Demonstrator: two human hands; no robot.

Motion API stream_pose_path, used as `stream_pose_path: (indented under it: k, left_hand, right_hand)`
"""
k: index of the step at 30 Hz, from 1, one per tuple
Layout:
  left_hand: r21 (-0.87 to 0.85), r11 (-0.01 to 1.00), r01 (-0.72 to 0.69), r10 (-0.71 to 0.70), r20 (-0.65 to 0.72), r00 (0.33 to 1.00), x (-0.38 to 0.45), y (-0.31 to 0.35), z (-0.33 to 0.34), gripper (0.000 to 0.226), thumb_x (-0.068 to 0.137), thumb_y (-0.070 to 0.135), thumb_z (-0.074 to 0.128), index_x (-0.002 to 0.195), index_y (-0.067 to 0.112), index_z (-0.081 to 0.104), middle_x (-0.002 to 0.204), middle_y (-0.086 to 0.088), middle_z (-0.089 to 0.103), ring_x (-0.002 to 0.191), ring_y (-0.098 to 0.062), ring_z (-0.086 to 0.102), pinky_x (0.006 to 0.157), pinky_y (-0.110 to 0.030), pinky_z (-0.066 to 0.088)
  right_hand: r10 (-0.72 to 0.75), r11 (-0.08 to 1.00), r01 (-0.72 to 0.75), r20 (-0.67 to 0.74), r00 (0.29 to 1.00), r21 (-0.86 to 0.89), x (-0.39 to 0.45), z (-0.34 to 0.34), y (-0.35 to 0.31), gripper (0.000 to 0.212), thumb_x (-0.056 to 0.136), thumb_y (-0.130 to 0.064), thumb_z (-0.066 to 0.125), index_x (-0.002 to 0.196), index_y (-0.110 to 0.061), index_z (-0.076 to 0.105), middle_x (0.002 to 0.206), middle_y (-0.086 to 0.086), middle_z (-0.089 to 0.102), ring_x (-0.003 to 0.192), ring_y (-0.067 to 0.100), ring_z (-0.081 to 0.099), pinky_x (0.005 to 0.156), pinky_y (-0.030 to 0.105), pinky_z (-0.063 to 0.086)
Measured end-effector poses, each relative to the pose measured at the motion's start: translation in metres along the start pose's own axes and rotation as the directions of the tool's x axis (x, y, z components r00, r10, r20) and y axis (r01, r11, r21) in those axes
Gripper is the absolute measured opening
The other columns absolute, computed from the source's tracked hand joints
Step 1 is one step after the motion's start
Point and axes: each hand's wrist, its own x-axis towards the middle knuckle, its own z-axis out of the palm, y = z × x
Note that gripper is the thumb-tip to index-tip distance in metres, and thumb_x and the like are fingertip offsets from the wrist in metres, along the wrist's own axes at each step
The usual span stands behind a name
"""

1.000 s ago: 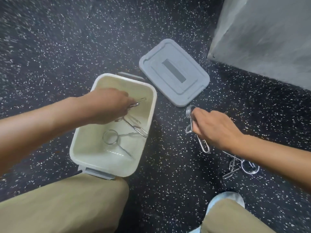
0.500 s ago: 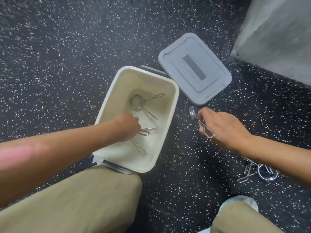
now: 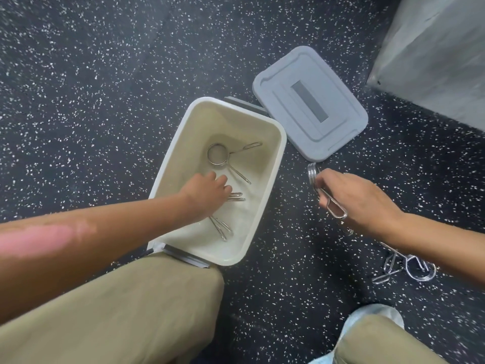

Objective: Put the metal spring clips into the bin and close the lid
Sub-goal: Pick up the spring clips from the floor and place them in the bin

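Note:
A cream bin stands open on the speckled floor. Its grey lid lies flat just beyond its far right corner. My left hand reaches down to the bin's bottom, fingers curled over a spring clip whose wire handles stick out from under the hand. A second spring clip lies loose further back in the bin. To the right of the bin, my right hand grips another spring clip above the floor. A small heap of clips lies on the floor, partly hidden by my right forearm.
A grey concrete block rises at the top right. My left knee in khaki trousers touches the bin's near end. My right knee is at the bottom right. Black speckled floor surrounds everything.
My left hand has gone down from above the bin to its bottom with a clip. My right hand has kept its clip, to the right of the bin.

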Motion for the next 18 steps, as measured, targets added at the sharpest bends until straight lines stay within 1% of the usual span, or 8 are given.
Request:
stream_pose_path:
  k: [2, 5, 6, 8, 10, 11, 14, 18]
  left_hand:
    - [0.009, 1.0, -0.013, 0.013, -0.028, 1.0, -0.003, 0.0, 0.0, 0.041, 0.089, 0.007, 0.054, 0.129, 0.011, 0.046, 0.125, -0.007, 0.05, 0.109, -0.028, 0.052, 0.069, -0.034, 0.041]
    - [0.02, 0.999, -0.03, 0.031, -0.081, 0.996, -0.01, 0.0, 0.003, 0.039, 0.09, 0.008, 0.049, 0.128, 0.009, 0.046, 0.123, -0.008, 0.052, 0.11, -0.028, 0.05, 0.068, -0.034, 0.037]
    - [0.023, 0.999, -0.035, 0.038, -0.099, 0.994, -0.012, 0.0, 0.005, 0.038, 0.09, 0.007, 0.047, 0.128, 0.008, 0.046, 0.121, -0.008, 0.052, 0.109, -0.029, 0.05, 0.066, -0.033, 0.035]
    - [0.022, 0.999, -0.044, 0.047, -0.147, 0.988, -0.015, 0.0, 0.009, 0.035, 0.09, 0.007, 0.046, 0.125, 0.008, 0.05, 0.116, -0.008, 0.055, 0.105, -0.029, 0.051, 0.065, -0.033, 0.034]
    - [-0.001, 0.999, -0.041, 0.041, -0.176, 0.984, -0.019, -0.002, 0.013, 0.029, 0.091, 0.013, 0.049, 0.119, 0.01, 0.053, 0.111, -0.007, 0.056, 0.1, -0.028, 0.052, 0.064, -0.034, 0.035]
    - [-0.02, 0.999, -0.044, 0.04, -0.187, 0.982, -0.02, -0.004, 0.012, 0.026, 0.092, 0.018, 0.051, 0.117, 0.012, 0.054, 0.108, -0.006, 0.056, 0.098, -0.027, 0.052, 0.064, -0.034, 0.035]
    - [-0.1, 0.992, -0.074, 0.047, -0.25, 0.967, -0.028, -0.013, 0.006, 0.018, 0.096, 0.027, 0.05, 0.11, 0.016, 0.053, 0.102, -0.003, 0.058, 0.093, -0.025, 0.054, 0.065, -0.035, 0.036]
    - [-0.207, 0.972, -0.11, 0.038, -0.324, 0.945, -0.044, -0.029, -0.002, 0.026, 0.099, 0.041, 0.042, 0.101, 0.017, 0.052, 0.091, -0.002, 0.061, 0.087, -0.03, 0.062, 0.067, -0.037, 0.044]
  right_hand:
    - [-0.062, 0.998, 0.062, -0.063, 0.996, -0.003, 0.0, -0.008, -0.002, 0.017, 0.085, -0.026, 0.034, 0.093, -0.02, 0.047, 0.079, -0.013, 0.057, 0.066, 0.02, 0.051, 0.057, 0.039, 0.044]
    - [-0.119, 0.993, 0.115, -0.151, 0.981, -0.036, 0.002, -0.02, -0.001, 0.013, 0.085, -0.01, 0.05, 0.097, -0.015, 0.052, 0.08, -0.011, 0.058, 0.066, 0.017, 0.051, 0.057, 0.04, 0.045]
    - [-0.135, 0.99, 0.127, -0.196, 0.971, -0.056, 0.004, -0.025, -0.003, 0.012, 0.087, -0.011, 0.052, 0.099, -0.013, 0.054, 0.08, -0.008, 0.059, 0.066, 0.017, 0.051, 0.059, 0.04, 0.045]
    - [-0.19, 0.981, 0.171, -0.282, 0.94, -0.093, 0.008, -0.038, -0.012, 0.014, 0.089, -0.015, 0.051, 0.099, -0.009, 0.058, 0.079, -0.002, 0.062, 0.07, 0.017, 0.049, 0.066, 0.035, 0.041]
    - [-0.288, 0.956, 0.25, -0.334, 0.898, -0.153, 0.017, -0.051, -0.027, 0.013, 0.087, -0.004, 0.056, 0.099, -0.004, 0.061, 0.079, 0.002, 0.063, 0.073, 0.019, 0.048, 0.072, 0.031, 0.038]
    - [-0.346, 0.936, 0.292, -0.348, 0.871, -0.197, 0.023, -0.055, -0.035, 0.014, 0.085, 0.003, 0.059, 0.099, -0.001, 0.062, 0.079, 0.005, 0.064, 0.073, 0.022, 0.05, 0.073, 0.035, 0.04]
    - [-0.538, 0.832, 0.445, -0.285, 0.794, -0.331, 0.049, -0.059, -0.057, 0.011, 0.088, 0.005, 0.057, 0.097, 0.003, 0.063, 0.081, 0.011, 0.064, 0.071, 0.029, 0.052, 0.068, 0.042, 0.041]
    - [-0.76, 0.569, 0.616, -0.062, 0.647, -0.545, 0.085, -0.046, -0.088, 0.02, 0.095, 0.004, 0.041, 0.095, -0.002, 0.059, 0.085, 0.013, 0.062, 0.074, 0.029, 0.052, 0.067, 0.042, 0.042]
